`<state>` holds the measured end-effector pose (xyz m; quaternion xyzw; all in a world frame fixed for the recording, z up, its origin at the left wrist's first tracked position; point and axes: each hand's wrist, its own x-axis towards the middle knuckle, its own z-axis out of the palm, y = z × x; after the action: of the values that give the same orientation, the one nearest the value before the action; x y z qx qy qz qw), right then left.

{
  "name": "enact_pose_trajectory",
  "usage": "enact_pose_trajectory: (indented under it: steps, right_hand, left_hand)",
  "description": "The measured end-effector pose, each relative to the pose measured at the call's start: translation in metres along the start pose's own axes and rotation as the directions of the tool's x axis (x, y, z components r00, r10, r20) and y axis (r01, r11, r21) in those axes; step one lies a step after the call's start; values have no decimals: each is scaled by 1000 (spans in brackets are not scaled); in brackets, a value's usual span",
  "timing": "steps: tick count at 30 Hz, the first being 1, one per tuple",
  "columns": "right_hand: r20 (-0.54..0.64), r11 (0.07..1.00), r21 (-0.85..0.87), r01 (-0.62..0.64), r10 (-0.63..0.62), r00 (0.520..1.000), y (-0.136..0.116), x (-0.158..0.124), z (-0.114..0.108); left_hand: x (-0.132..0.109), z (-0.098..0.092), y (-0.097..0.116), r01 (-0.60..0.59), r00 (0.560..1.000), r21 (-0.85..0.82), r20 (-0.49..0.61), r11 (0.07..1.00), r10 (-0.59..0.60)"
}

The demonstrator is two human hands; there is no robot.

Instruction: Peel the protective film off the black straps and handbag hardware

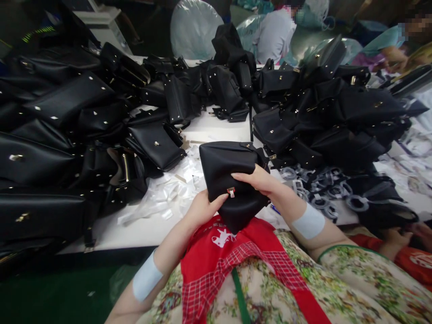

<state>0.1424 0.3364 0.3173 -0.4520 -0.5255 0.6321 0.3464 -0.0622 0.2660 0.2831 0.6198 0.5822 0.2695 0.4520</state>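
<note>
A small black handbag (222, 164) is held up against my red apron, tilted, its metal clasp (231, 191) facing me with a scrap of white film on it. My left hand (205, 208) grips the bag's lower left edge, the thumb lying on the front close to the clasp. Around the right side my right hand (257, 180) is wrapped, its thumb flat on the front above the clasp. The other fingers of both hands are hidden behind the bag. Just left of it, crumpled clear plastic film (162, 191) lies on the white table (219, 128).
Black handbags (158, 139) are heaped along the left and back, and another pile of bags (354, 108) fills the right. Rolled grey straps (324, 193) lie at the right. Beyond the table are a person in a pale shirt (275, 33) and large plastic sacks (194, 29). A co-worker's hands (394, 240) show at lower right.
</note>
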Motion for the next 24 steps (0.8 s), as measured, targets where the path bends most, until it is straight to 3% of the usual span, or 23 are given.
enact_pose_trajectory:
  steps: [2,4,5,7,9,11,14,17,21,22,24]
  right_hand:
    - [-54,998,57,25,-22,998,-4,-2,2]
    - [-78,995,96,-1,8,997,-9,-8,4]
    - [-88,994,108,-17,27,996,-11,-11,6]
    - [-99,994,104,-30,40,994,-13,-17,9]
    - [-111,998,59,13,-6,994,-14,-20,11]
    - [-123,998,3,66,-65,990,-15,-21,12]
    - [-142,996,-12,92,-93,985,-17,-20,10]
    - [-145,996,52,76,-68,987,-20,-20,9]
    - [-182,988,151,30,-2,983,-21,-23,13]
    - [-191,982,187,12,24,981,-21,-24,14]
    - [-198,961,277,-23,80,977,-20,-22,13]
  left_hand:
    - [-3,0,10,27,965,200,-262,979,27]
    - [-9,0,20,-53,849,350,-478,935,226]
    - [-12,-1,25,-143,797,392,-499,909,340]
    - [-17,-2,33,-345,765,392,-408,853,497]
    - [-18,-4,39,-447,790,319,-297,835,536]
    - [-17,-7,43,-458,822,259,-241,850,516]
    - [-13,-11,45,-456,827,250,-235,854,511]
    - [-10,-11,44,-486,778,368,-230,792,584]
    - [-11,-9,41,-498,671,626,-161,601,724]
    - [-11,-9,41,-487,660,633,-185,602,728]
    - [-9,-13,40,-437,669,557,-324,706,669]
